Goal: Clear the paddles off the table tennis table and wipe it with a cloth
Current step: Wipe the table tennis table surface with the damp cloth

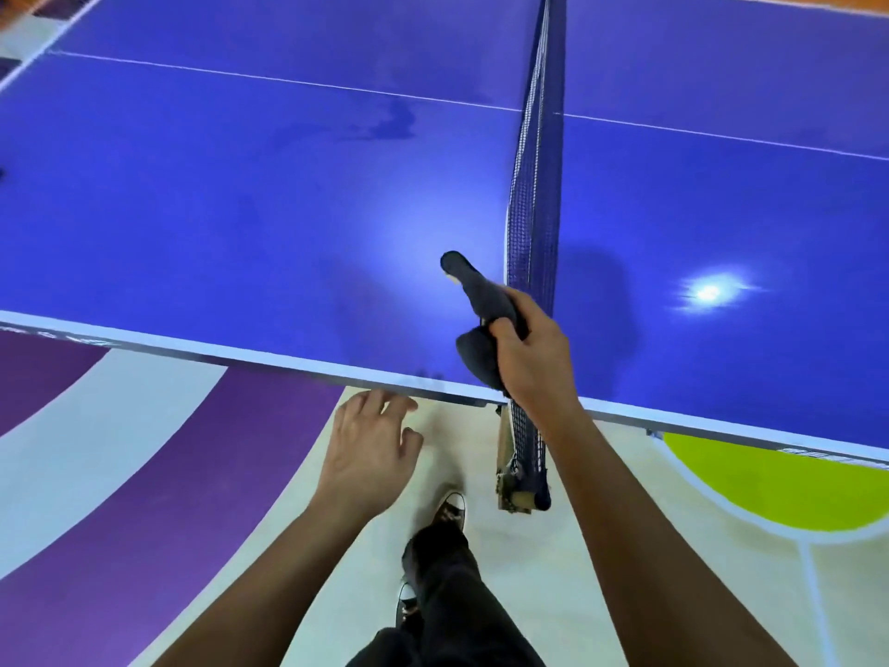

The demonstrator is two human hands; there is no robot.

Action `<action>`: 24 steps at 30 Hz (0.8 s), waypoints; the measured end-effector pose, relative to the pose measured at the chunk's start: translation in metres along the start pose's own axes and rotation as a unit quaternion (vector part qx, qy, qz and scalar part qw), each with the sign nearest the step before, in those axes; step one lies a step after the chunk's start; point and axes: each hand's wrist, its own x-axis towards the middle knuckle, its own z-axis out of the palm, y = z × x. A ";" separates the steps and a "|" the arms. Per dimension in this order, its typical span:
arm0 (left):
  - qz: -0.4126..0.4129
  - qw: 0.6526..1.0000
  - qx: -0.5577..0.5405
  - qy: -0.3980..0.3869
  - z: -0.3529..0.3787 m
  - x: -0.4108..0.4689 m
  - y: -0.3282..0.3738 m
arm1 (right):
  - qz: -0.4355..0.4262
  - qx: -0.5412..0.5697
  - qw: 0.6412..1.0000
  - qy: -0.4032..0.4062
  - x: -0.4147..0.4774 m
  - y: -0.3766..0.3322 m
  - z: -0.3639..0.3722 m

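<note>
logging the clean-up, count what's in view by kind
table: 1
net: 1
cloth: 1
hands, left hand and right hand: 2
shoes: 2
total: 7

One blue table tennis table (240, 209), spreading from 9 o'clock round to 3 o'clock. One net (534, 185), at 1 o'clock. One net clamp (510, 474), at 5 o'clock. One dark cloth (481, 303), just off centre toward 3 o'clock. Two hands: left hand (368, 450) at 7 o'clock, right hand (534, 349) at 4 o'clock. Two black-and-white sneakers (450, 510), both at 6 o'clock.
</note>
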 end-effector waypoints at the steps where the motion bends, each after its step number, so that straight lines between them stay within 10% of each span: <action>1: -0.013 1.000 0.000 -0.007 0.003 0.008 -0.005 | -0.021 -0.072 0.997 0.005 0.011 0.003 0.012; 5: -0.037 0.998 0.010 -0.041 0.015 0.037 -0.022 | -0.068 -0.311 0.948 0.021 0.045 0.036 0.061; 10: -0.028 0.997 0.025 -0.069 0.022 0.069 -0.042 | 0.054 -0.403 0.901 -0.153 0.047 0.105 0.100; 24: 0.097 0.987 0.057 -0.116 0.049 0.176 -0.099 | -0.099 -0.372 0.923 0.021 0.069 0.166 0.127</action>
